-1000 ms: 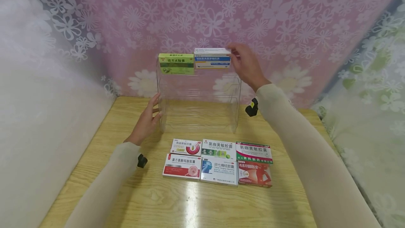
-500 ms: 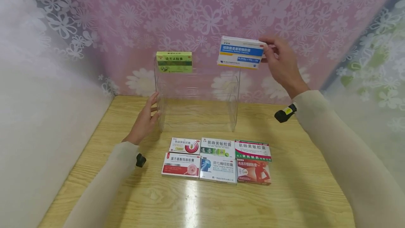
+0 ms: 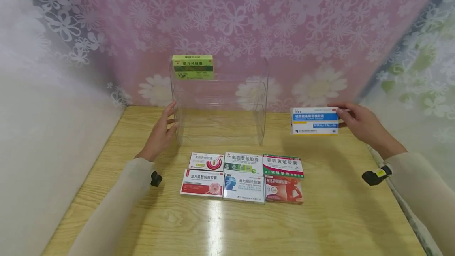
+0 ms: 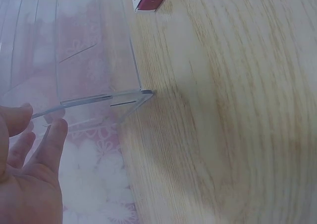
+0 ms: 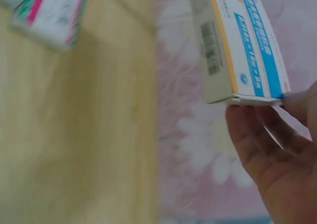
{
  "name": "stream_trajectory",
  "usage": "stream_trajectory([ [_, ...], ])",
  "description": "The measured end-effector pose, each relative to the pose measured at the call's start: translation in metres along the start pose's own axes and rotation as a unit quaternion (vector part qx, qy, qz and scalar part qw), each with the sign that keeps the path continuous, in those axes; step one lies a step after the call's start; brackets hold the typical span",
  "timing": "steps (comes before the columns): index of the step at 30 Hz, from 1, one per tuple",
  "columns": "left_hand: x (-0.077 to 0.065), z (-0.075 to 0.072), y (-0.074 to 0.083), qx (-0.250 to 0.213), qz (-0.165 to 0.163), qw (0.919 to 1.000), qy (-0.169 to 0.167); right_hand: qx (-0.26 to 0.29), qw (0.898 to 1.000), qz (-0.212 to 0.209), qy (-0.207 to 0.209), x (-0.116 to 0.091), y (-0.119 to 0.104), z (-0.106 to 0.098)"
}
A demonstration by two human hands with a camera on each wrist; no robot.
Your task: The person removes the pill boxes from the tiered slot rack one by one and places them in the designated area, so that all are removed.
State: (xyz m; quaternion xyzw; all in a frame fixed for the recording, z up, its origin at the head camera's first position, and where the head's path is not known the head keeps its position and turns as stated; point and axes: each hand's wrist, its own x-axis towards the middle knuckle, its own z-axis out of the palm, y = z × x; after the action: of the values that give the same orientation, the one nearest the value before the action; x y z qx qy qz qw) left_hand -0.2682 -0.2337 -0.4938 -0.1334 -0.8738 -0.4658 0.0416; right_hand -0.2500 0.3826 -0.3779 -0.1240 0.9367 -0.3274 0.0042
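My right hand [image 3: 367,125] pinches a white, blue and yellow medicine box [image 3: 314,121] by its right end, in the air to the right of a clear plastic tiered rack [image 3: 220,129]. In the right wrist view the box [image 5: 247,45] lies between thumb and fingers. At the rack's left side, my left hand [image 3: 160,134] holds its edge; the left wrist view has the thumb and fingers on either side of the clear panel [image 4: 89,101]. A green medicine box [image 3: 193,67] stands at the left of the rack's top tier.
Two rows of medicine boxes lie flat before the rack, among them a white-and-red one [image 3: 202,183], a white-and-blue one [image 3: 244,187], a green-and-red one [image 3: 283,165] and an orange-red one [image 3: 284,189]. Flowered cloth [image 3: 231,19] hangs behind the wooden table [image 3: 170,224].
The white-and-blue box has left the top tier beside the green box. My right hand has carried it rightward and down. My left hand has stayed at the rack's side.
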Motion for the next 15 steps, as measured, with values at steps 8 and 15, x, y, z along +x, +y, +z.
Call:
stream_trajectory([
  [8,-0.001,-0.001,0.002,0.004,-0.002,1.0000,0.004,0.065,0.989,0.043,-0.127,-0.045,0.090,0.028],
  [15,0.000,0.000,0.004,0.001,-0.002,1.0000,0.000,0.127,0.969,0.123,-0.175,-0.062,0.129,0.041],
])
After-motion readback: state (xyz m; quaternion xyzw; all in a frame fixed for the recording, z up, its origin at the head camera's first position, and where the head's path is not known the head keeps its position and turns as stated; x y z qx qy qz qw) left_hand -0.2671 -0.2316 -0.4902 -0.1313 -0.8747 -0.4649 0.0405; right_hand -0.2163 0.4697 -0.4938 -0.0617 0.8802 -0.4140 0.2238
